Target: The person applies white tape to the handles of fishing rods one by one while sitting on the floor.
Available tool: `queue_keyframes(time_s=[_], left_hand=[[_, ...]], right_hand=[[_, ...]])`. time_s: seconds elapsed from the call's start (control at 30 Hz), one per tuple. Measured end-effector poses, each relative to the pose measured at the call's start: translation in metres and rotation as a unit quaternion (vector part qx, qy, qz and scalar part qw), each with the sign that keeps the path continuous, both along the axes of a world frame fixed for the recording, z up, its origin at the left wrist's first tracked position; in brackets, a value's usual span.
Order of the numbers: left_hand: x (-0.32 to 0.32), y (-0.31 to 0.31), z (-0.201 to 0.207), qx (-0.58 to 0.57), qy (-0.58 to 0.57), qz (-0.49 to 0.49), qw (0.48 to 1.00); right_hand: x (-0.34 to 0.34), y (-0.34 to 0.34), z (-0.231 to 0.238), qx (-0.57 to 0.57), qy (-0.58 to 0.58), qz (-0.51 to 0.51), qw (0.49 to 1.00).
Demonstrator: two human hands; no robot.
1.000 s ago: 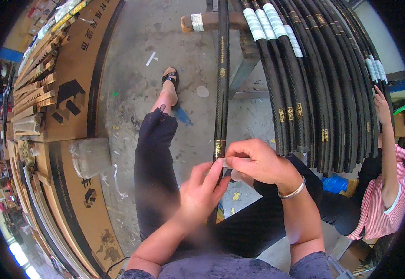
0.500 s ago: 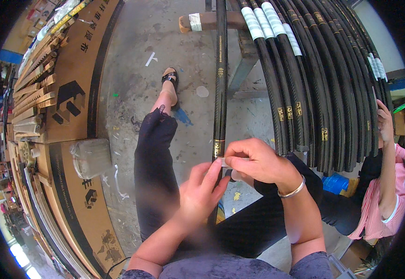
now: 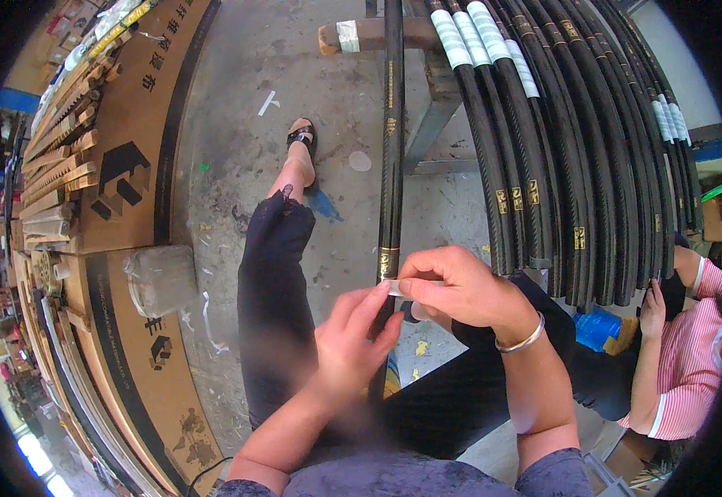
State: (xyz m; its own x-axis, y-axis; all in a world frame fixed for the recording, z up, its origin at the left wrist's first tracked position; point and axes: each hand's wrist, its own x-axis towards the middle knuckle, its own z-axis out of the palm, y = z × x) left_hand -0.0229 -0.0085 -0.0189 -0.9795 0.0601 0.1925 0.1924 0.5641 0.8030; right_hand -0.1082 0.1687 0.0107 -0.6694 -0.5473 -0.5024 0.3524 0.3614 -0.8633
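A long, glossy black pole [image 3: 391, 182] with gold markings runs from the top of the view down between my hands. My left hand [image 3: 346, 338] is closed around its lower part, the index fingertip pressed near the gold label and the thumb across the pole. My right hand [image 3: 464, 290], with a silver bangle at the wrist, pinches a short whitish strip [image 3: 395, 287], which looks like tape or film, against the pole just below the label. Part of a small pale, dark-edged object shows under my right fingers; its kind is hidden.
Many black poles [image 3: 572, 166], some with white wrapped bands, lean on a stand at right. A wooden bar [image 3: 369, 36] supports the pole's far part. Cardboard boxes [image 3: 141, 157] bearing wooden strips line the left. A co-worker in a striped shirt [image 3: 688, 364] sits at right.
The co-worker's hand has come down from the poles at right, and their body has shifted. My hands stay almost in place at the strip; my left fingertips have moved very slightly left.
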Motion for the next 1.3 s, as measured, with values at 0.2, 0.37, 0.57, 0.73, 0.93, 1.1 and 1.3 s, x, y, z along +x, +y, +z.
queue_keyframes(time_s=[0.2,0.37,0.57,0.73,0.93,1.1,1.3], left_hand=[[0.001,-0.003,-0.004,0.058,-0.011,0.012,0.998],[0.004,-0.003,-0.008,0.028,0.017,0.013,0.999],[0.009,-0.003,-0.011,-0.019,0.02,0.014,1.0],[0.007,-0.002,-0.005,-0.051,0.027,-0.001,0.998],[0.012,-0.004,-0.013,0.019,-0.027,0.039,0.999],[0.01,-0.013,-0.017,0.053,-0.041,0.049,0.997],[0.004,-0.016,-0.011,0.025,0.009,0.037,0.999]], right_hand=[[0.003,-0.001,0.001,0.011,0.013,0.007,1.0],[0.008,-0.003,-0.005,-0.014,0.062,-0.033,0.997],[0.006,-0.005,-0.005,0.008,0.053,-0.025,0.998],[0.007,-0.004,-0.008,0.002,0.057,-0.028,0.998],[0.006,-0.007,-0.004,0.007,0.072,-0.01,0.997],[0.004,-0.014,0.0,0.001,0.077,0.003,0.997],[0.002,-0.017,0.002,0.014,0.071,0.017,0.997]])
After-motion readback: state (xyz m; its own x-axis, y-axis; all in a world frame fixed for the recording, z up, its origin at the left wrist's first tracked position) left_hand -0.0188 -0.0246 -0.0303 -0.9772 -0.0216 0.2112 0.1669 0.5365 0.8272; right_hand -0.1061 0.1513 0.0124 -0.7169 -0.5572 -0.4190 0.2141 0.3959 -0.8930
